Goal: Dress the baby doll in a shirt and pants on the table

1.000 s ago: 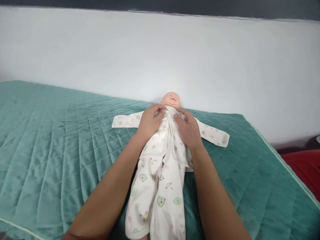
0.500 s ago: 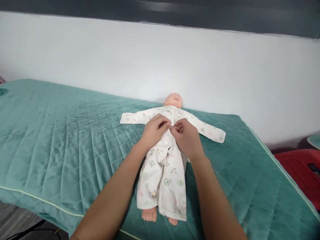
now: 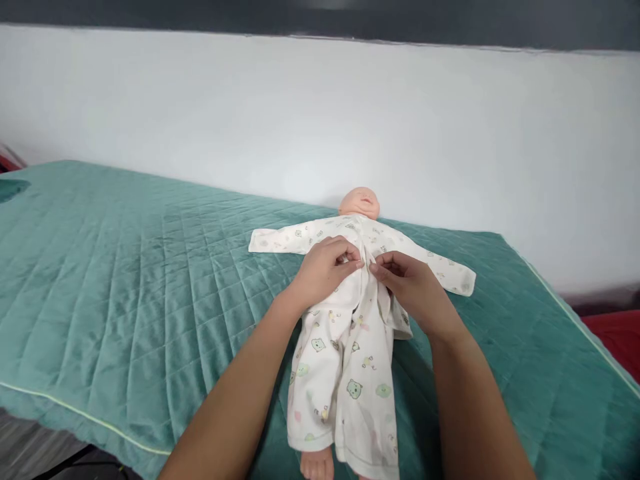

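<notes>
On the green quilted cover (image 3: 150,287), doll (image 3: 360,203) lying face up, head near the white wall (image 3: 300,120), feet toward the camera. Wears a white printed shirt (image 3: 385,237) and matching trousers (image 3: 370,380); sleeves spread out to both sides. Left hand (image 3: 327,270) pinching the shirt front at mid-torso, thumb against forefinger. Right hand (image 3: 415,287) pinching the shirt's other front edge just beside it, fingers curled; fingertips of the two hands close, small gap between. Shirt's lower corner flares out beside the trousers, under the right wrist. Bare foot (image 3: 317,465) below one trouser hem. Red object (image 3: 615,337) at right edge, cut off.
</notes>
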`<state>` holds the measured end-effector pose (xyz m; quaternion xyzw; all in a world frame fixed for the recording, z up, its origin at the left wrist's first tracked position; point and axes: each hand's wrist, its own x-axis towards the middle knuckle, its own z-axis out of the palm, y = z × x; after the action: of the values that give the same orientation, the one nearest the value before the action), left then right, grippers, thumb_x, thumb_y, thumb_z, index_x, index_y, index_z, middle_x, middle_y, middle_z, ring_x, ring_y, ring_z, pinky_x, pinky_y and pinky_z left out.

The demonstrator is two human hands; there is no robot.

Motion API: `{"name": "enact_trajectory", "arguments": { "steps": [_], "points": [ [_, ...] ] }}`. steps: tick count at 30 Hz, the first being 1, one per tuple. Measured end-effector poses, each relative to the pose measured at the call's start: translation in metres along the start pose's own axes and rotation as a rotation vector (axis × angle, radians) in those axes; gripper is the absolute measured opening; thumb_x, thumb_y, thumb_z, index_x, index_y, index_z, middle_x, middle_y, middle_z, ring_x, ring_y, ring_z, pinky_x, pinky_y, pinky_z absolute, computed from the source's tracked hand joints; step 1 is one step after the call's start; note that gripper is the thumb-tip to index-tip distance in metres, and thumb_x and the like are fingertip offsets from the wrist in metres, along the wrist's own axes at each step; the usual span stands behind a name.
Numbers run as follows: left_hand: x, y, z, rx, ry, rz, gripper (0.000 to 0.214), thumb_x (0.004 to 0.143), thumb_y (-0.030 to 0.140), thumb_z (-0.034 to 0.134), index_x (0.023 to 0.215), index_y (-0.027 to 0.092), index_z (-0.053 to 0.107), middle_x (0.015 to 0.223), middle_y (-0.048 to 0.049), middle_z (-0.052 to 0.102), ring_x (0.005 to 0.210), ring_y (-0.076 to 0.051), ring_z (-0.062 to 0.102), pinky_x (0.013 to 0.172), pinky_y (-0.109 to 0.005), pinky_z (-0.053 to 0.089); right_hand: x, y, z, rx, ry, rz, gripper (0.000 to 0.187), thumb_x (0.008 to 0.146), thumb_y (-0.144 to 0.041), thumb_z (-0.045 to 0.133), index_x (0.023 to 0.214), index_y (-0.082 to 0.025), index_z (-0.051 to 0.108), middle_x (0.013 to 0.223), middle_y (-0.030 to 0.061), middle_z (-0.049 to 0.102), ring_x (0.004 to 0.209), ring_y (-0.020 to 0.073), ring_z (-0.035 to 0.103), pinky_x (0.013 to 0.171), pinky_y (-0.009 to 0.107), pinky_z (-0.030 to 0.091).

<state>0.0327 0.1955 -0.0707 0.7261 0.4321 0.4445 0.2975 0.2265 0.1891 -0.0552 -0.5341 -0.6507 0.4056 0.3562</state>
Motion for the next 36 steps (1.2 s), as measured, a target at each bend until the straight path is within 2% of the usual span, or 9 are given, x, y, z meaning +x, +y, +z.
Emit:
{"name": "enact_trajectory", "arguments": {
  "steps": [3,7,13,20,25,36],
  "points": [
    [-0.001,0.002,0.0,-0.112,0.004,-0.06,0.014,0.091,0.03,0.063,0.083,0.019,0.064,0.078,0.0009,0.06,0.072,-0.013,0.051,0.068,-0.028,0.039,0.002,0.004,0.005,0.191,0.056,-0.021,0.028,0.083,-0.048,0.072,0.082,-0.02,0.067,0.069,-0.0034,0.054,0.062,0.0106,0.043,0.058,0.026,0.032],
    [-0.003,0.002,-0.002,-0.287,0.002,-0.091,0.02,0.09,0.037,0.065,0.087,0.017,0.065,0.081,0.0005,0.061,0.073,-0.012,0.051,0.068,-0.026,0.039,0.0,-0.001,0.017,0.369,0.101,-0.055,0.023,0.081,-0.042,0.076,0.085,-0.021,0.069,0.077,-0.0017,0.061,0.067,0.0113,0.049,0.061,0.025,0.037],
    [0.0,-0.006,-0.007,-0.401,-0.045,-0.12,0.022,0.088,0.039,0.069,0.09,0.017,0.068,0.087,-0.0012,0.065,0.079,-0.013,0.055,0.072,-0.026,0.042,-0.006,-0.008,0.027,0.391,0.102,0.004,0.024,0.079,-0.041,0.078,0.085,-0.02,0.07,0.068,-0.0037,0.056,0.059,0.0088,0.045,0.054,0.023,0.035],
    [0.001,-0.009,-0.007,-0.419,-0.048,-0.154,0.024,0.086,0.039,0.071,0.085,0.016,0.067,0.085,-0.0021,0.068,0.079,-0.014,0.059,0.072,-0.027,0.044,-0.009,0.0,0.033,0.294,0.128,0.001,0.024,0.081,-0.041,0.076,0.093,-0.021,0.072,0.079,-0.0018,0.064,0.061,0.0098,0.054,0.058,0.024,0.043],
    [0.0,-0.007,-0.003,-0.399,-0.01,-0.189,0.021,0.085,0.037,0.072,0.084,0.017,0.065,0.085,-0.002,0.068,0.08,-0.014,0.061,0.073,-0.027,0.045,-0.007,0.004,0.032,0.332,0.077,-0.025,0.024,0.082,-0.04,0.075,0.097,-0.022,0.072,0.076,-0.003,0.063,0.062,0.0107,0.058,0.062,0.026,0.045],
    [-0.002,-0.008,-0.003,-0.407,-0.04,-0.171,0.025,0.086,0.042,0.071,0.09,0.018,0.064,0.082,-0.0001,0.062,0.075,-0.012,0.055,0.069,-0.026,0.043,-0.007,0.002,0.035,0.215,0.027,0.001,0.033,0.079,-0.035,0.076,0.107,-0.025,0.061,0.077,-0.0048,0.068,0.067,0.015,0.067,0.068,0.03,0.05]
  ]
}}
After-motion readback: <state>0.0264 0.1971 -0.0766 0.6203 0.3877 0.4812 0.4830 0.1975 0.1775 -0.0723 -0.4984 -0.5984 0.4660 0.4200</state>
